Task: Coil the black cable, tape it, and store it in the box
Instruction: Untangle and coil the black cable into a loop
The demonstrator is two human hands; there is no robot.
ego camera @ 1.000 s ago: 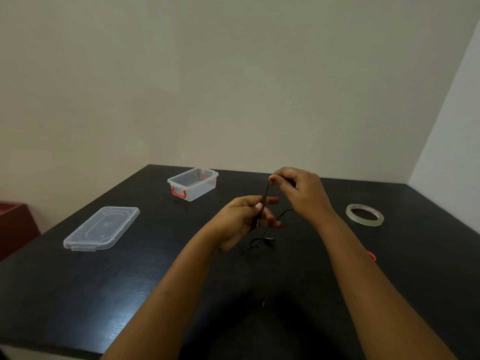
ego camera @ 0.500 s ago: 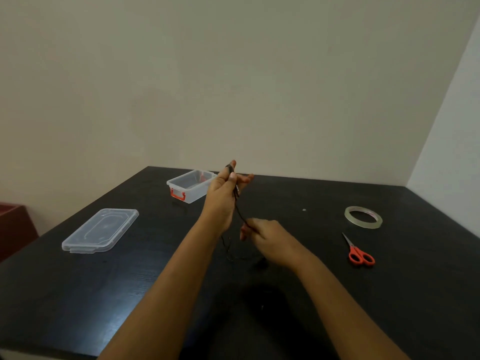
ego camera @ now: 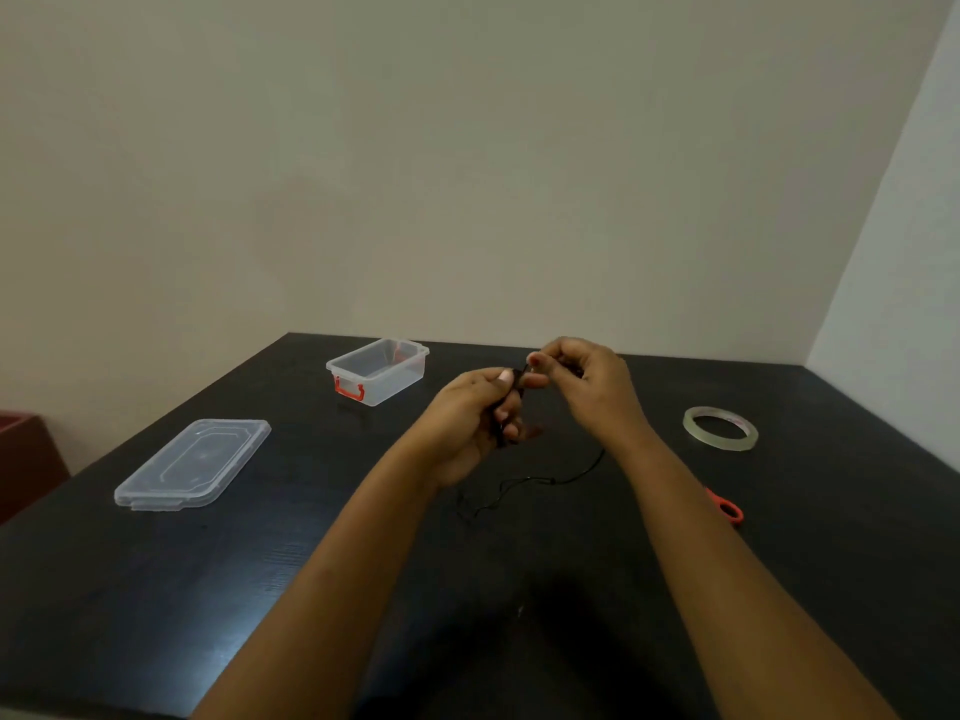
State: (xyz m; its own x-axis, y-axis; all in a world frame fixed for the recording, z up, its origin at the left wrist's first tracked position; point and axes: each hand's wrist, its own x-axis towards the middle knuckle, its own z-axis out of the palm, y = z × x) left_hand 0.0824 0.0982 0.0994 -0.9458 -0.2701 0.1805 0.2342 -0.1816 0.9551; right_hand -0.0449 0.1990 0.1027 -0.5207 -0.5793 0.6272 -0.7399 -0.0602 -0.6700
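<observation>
My left hand (ego camera: 470, 410) curls around the thin black cable (ego camera: 535, 479) above the middle of the black table (ego camera: 260, 589). My right hand (ego camera: 589, 389) pinches its top. The rest lies below in loose wiggles.

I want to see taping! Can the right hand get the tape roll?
Probably yes: the tape roll lies right of the right hand, nothing between them, though that hand is pinching the black cable.
</observation>
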